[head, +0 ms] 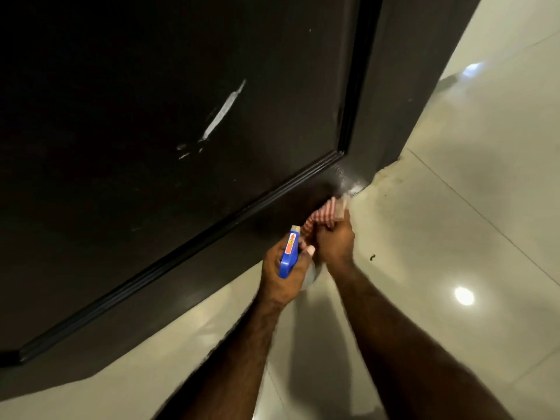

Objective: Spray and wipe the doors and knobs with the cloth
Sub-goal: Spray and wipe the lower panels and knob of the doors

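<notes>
Pressing against the bottom right corner of the dark door [188, 86], the red-striped cloth [322, 215] sits bunched in my right hand [335, 241], whose fingers curl round it. Just left of it, touching, my left hand [283, 272] grips the blue-headed spray bottle [289, 251], nozzle toward the door, above the glossy pale floor [454, 207].

Low on the dark door [181, 116], the right hand [335, 241] grips a red-striped cloth [325, 212] against the bottom corner — just above the pale tiled floor [454, 207]. The left hand [283, 272] holds a blue-topped spray bottle [289, 253] beside it.
</notes>
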A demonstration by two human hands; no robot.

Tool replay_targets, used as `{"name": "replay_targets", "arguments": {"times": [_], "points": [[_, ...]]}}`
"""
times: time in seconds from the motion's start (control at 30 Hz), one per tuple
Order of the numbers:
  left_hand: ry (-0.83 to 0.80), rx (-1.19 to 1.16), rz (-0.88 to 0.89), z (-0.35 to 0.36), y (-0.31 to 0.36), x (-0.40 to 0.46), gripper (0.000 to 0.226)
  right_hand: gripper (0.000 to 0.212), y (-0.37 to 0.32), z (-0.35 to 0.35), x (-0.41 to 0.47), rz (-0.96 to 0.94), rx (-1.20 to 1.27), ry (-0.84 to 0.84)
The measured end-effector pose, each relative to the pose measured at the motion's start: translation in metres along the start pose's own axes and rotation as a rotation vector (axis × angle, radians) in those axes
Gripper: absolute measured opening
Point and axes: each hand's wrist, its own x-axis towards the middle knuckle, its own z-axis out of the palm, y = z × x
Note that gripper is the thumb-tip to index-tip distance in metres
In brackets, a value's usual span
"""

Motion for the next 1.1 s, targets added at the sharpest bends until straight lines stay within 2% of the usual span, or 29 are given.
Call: {"name": "replay_targets", "arguments": {"times": [0.07,0.13,0.2,0.3,0.37,0.43,0.53,0.6,0.63,0.67,0.7,0.77,0.83,0.87,0.9,0.97,1.03,1.1], "points": [[0.004,0.014,-0.055,-0.001,-0.002,-0.002,0.013,0.036,-0.012,-0.002,0.009,0.241,0.078,-0.019],[0.010,0.024,-0.113,-0.004,-0.006,-0.007,0.017,0.032,-0.047,-0.010,0.008,0.266,0.177,0.047],[0.023,0.038,-0.138,-0.009,-0.008,-0.014,0.031,0.035,-0.085,-0.021,-0.009,0.004,0.239,0.116],[0.002,0.000,-0.054,-0.016,-0.006,-0.028,0.023,0.024,-0.100,-0.019,-0.035,-0.515,0.179,0.139],[0.008,0.030,-0.055,-0.023,-0.007,-0.037,0.016,0.030,-0.070,-0.004,-0.033,-0.644,0.068,0.201],[0.030,0.045,-0.084,-0.030,-0.008,-0.048,0.010,0.040,-0.026,0.014,-0.030,-0.550,-0.042,0.177],[0.055,0.044,-0.092,-0.041,-0.013,-0.061,0.010,0.057,0.000,0.024,-0.027,-0.027,-0.055,0.005],[0.071,0.084,-0.065,-0.048,-0.016,-0.069,0.012,0.050,-0.010,0.023,-0.018,0.230,0.017,-0.012],[0.070,0.099,-0.058,-0.051,-0.018,-0.072,0.013,0.042,-0.021,0.022,-0.017,0.277,0.078,-0.003],[0.064,0.100,-0.061,-0.053,-0.019,-0.074,0.015,0.038,-0.033,0.022,-0.021,0.252,0.108,0.005],[0.057,0.089,-0.068,-0.054,-0.019,-0.075,0.017,0.040,-0.046,0.021,-0.031,0.148,0.098,0.019],[0.047,0.082,-0.058,-0.054,-0.016,-0.075,0.022,0.041,-0.059,0.020,-0.059,-0.173,0.068,0.083],[0.039,0.104,-0.064,-0.053,-0.015,-0.073,0.014,0.038,-0.034,0.028,-0.077,-0.382,-0.069,0.139],[0.050,0.112,-0.075,-0.053,-0.015,-0.074,0.012,0.036,-0.014,0.033,-0.077,-0.423,-0.178,0.114],[0.069,0.108,-0.079,-0.055,-0.017,-0.075,0.013,0.034,-0.005,0.036,-0.078,-0.374,-0.201,0.030],[0.081,0.095,-0.065,-0.058,-0.021,-0.078,0.009,0.032,0.004,0.038,-0.072,-0.134,-0.175,-0.125],[0.082,0.093,-0.057,-0.060,-0.023,-0.081,0.010,0.032,-0.006,0.039,-0.065,0.052,-0.095,-0.059],[0.086,0.094,-0.061,-0.063,-0.025,-0.080,0.012,0.038,-0.031,0.040,-0.069,0.111,0.063,-0.018]]}}
